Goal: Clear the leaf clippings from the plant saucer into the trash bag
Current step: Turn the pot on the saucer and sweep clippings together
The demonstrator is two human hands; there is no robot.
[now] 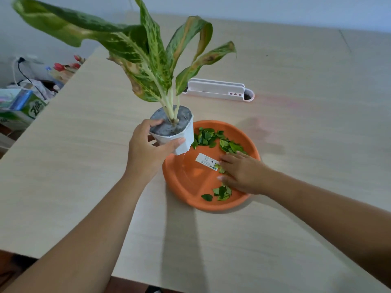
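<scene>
Three clumps of clippings (206, 138) lie in the saucer (179, 185), ringing the right hand (241, 174), which rests flat and open, holding nothing. Left hand (146, 151) clasps the pot (182, 140), lifted clear. No bag visible.

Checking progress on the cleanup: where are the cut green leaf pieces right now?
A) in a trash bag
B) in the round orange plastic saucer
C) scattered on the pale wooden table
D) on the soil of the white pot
B: the cut green leaf pieces lie in clusters inside the round orange plastic saucer.
</scene>
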